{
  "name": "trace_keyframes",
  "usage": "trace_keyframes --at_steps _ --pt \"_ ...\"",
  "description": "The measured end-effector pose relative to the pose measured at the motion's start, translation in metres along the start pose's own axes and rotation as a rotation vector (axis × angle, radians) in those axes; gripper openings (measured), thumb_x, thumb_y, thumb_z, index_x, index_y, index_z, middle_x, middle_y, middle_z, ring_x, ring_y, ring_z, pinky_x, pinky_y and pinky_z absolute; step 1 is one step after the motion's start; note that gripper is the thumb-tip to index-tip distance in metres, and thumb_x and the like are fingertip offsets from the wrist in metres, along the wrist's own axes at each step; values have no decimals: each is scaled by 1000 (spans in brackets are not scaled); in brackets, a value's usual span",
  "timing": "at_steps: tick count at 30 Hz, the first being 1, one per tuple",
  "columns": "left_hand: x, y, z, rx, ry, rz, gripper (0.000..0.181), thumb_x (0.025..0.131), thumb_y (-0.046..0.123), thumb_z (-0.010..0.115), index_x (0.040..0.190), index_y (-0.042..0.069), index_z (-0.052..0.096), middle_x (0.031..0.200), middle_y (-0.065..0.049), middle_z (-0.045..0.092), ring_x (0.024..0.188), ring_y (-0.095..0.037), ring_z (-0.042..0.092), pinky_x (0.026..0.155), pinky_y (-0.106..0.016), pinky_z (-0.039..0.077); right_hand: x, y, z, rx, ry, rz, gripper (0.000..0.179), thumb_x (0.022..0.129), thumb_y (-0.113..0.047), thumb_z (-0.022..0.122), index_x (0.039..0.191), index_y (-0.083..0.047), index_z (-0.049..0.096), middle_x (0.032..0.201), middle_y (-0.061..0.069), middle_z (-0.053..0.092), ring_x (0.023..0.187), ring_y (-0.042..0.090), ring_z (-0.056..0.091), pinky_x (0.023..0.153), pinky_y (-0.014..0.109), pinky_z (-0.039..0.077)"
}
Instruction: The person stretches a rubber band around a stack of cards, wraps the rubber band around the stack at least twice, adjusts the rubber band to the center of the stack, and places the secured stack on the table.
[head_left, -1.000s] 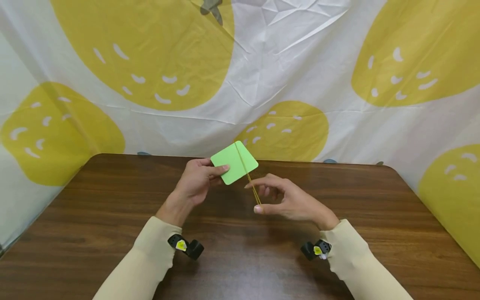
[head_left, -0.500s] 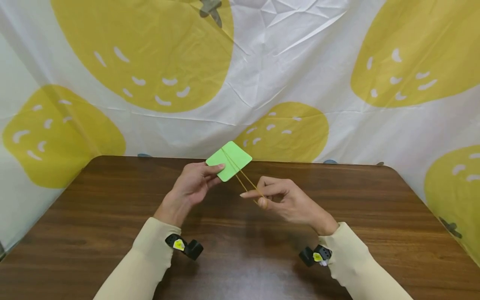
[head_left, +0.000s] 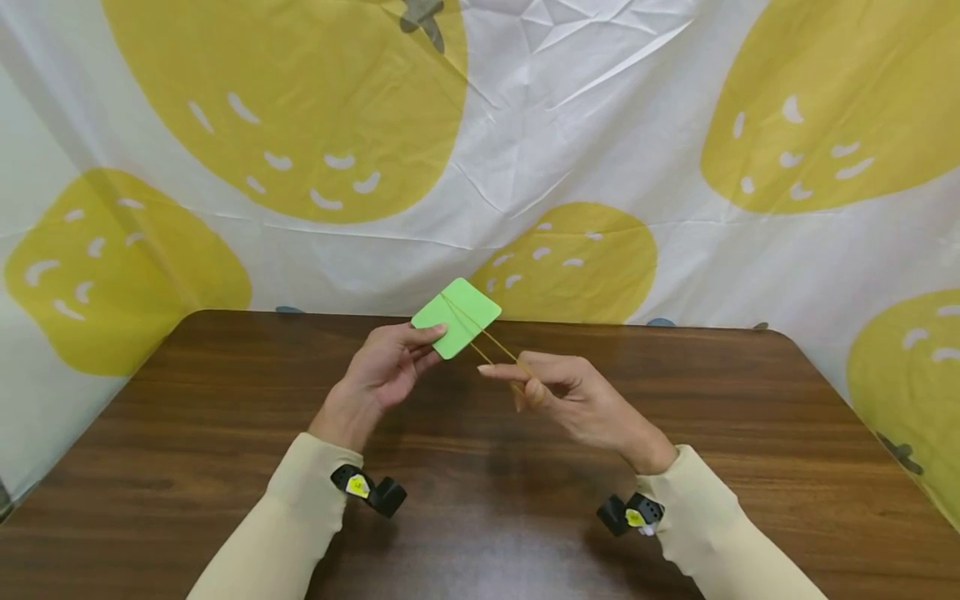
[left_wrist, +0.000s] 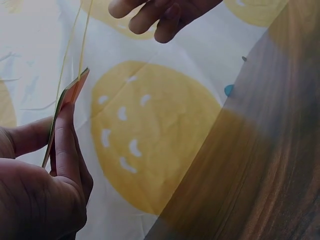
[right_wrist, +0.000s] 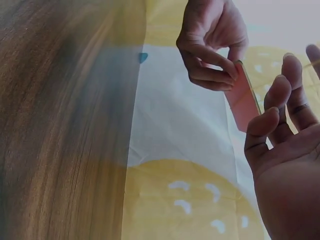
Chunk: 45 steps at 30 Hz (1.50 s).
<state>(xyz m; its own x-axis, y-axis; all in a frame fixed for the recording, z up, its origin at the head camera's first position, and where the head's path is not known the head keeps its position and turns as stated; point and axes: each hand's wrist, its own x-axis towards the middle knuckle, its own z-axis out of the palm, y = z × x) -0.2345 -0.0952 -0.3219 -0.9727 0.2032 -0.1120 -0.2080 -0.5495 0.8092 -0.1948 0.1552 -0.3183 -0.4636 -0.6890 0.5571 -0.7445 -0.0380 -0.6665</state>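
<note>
My left hand [head_left: 382,367] pinches a thin green card [head_left: 474,307] with rounded corners, thumb on the green face and fingers behind. Its other side looks pink in the right wrist view, where the card [right_wrist: 242,102] is seen from behind. A yellow-brown rubber band [head_left: 499,345] loops round the card and stretches toward my right hand [head_left: 588,400]. The right thumb and fingers hold the band's far end, with the index finger pointing toward the card. Two separate strands of the band [left_wrist: 85,40] show in the left wrist view. Both hands are raised over the table.
A dark wooden table [head_left: 480,517] with rounded far corners lies below the hands. Behind it hangs a white cloth [head_left: 510,167] printed with large yellow fruit shapes. Each wrist wears a small black camera, such as the left one [head_left: 386,497].
The band's strands, earlier bunched together, have spread apart and now run slantwise over the card. The card has shifted slightly left, and the right thumb has drawn in nearer the index finger.
</note>
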Motion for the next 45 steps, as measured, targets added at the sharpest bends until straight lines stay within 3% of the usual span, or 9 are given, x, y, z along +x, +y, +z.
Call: trace_keyframes --at_steps 8,14,19,25,32,36,39,42,45 --pt "0 0 -2 -51 45 25 16 98 -10 54 112 -5 60 90 -7 71 80 -14 69 70 -24 58 2 -2 6 -46 33 113 62 107 -48 30 160 -15 33 80 11 56 75 26 56 71 34 50" --pt "1 -2 2 -33 69 117 24 97 -10 57 121 -10 58 93 -6 69 79 -15 68 70 -24 58 0 3 9 -23 57 163 56 112 -40 16 164 -22 10 80 18 56 71 21 51 64 34 45" --pt "-1 -9 10 -2 39 214 34 95 -14 59 128 -15 55 93 -6 69 77 -14 69 68 -25 59 -2 5 9 -74 150 218 52 113 -34 12 164 -24 14 76 11 58 67 19 53 63 32 47" --pt "-2 -16 11 -15 -12 296 24 94 -16 60 115 -7 64 91 -8 73 78 -16 72 66 -27 60 1 5 8 -106 232 254 55 113 -32 10 159 -14 34 69 8 60 63 22 54 60 33 49" --pt "-4 -15 4 59 -138 353 29 93 -16 58 112 3 70 100 -6 74 88 -16 71 75 -30 60 7 1 5 -29 309 358 60 114 -35 16 140 -4 61 65 9 59 63 29 59 60 31 52" --pt "-5 -12 -1 159 -220 396 34 91 -17 61 106 10 73 101 -5 75 92 -15 70 79 -28 58 7 0 2 -29 342 382 61 114 -34 23 124 5 69 61 8 55 59 21 56 58 29 48" --pt "-5 -10 -3 261 -270 429 32 88 -16 66 99 13 74 97 -3 75 90 -15 70 77 -27 58 7 1 0 -59 361 409 60 114 -32 29 107 6 75 57 6 53 55 23 51 54 27 41" --pt "-6 -7 -3 378 -287 452 30 85 -16 70 93 12 73 92 -1 73 84 -14 68 73 -26 57 5 2 -1 -88 362 454 62 113 -32 34 80 2 75 55 5 53 55 26 48 54 26 36" --pt "-7 -4 -3 504 -311 467 20 84 -16 72 94 1 72 89 -3 72 79 -14 68 71 -27 58 5 3 -2 -98 349 496 65 112 -32 40 60 -1 64 56 6 55 68 24 59 63 26 43"
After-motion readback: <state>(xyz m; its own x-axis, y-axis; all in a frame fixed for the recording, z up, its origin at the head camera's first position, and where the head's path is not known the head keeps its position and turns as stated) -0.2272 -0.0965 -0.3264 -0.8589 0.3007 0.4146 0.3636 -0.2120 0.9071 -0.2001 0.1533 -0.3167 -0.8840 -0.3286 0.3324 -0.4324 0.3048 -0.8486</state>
